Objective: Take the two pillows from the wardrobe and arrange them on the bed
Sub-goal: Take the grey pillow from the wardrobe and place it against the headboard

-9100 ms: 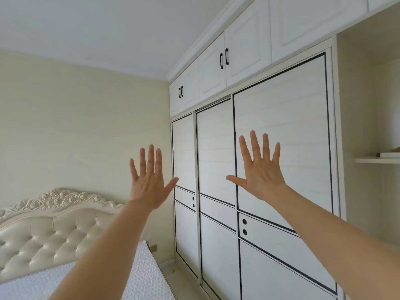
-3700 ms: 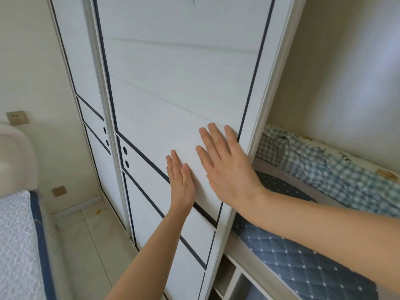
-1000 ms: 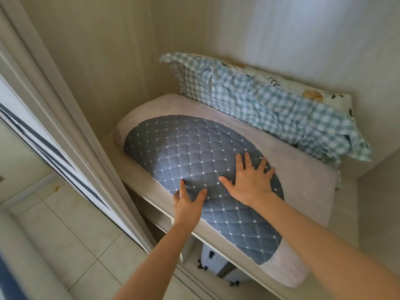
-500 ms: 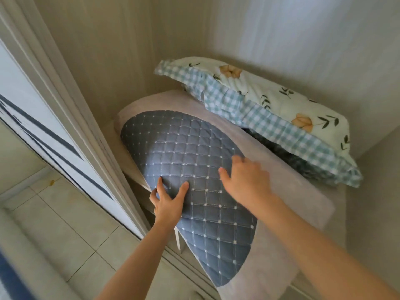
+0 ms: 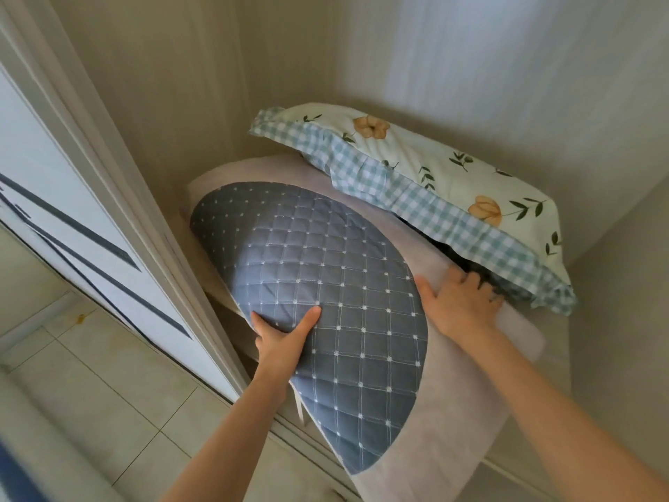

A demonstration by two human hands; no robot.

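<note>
A grey pillow with a blue quilted oval panel lies on the wardrobe shelf, its near end tilted out over the shelf edge. My left hand grips its near left edge, thumb on top of the blue panel. My right hand clasps its far right edge, fingers tucked under the second pillow. That second pillow, cream with orange flowers and a blue-check frill, rests on the back of the grey one against the wardrobe's rear wall.
The sliding wardrobe door with dark trim lines stands pushed to the left. Beige floor tiles lie below at the left. The wardrobe's side wall and back wall close in the shelf.
The grey pillow has slid further out over the shelf edge. My right hand moved from the blue panel to the pillow's far right edge; the floral pillow tipped flatter on top.
</note>
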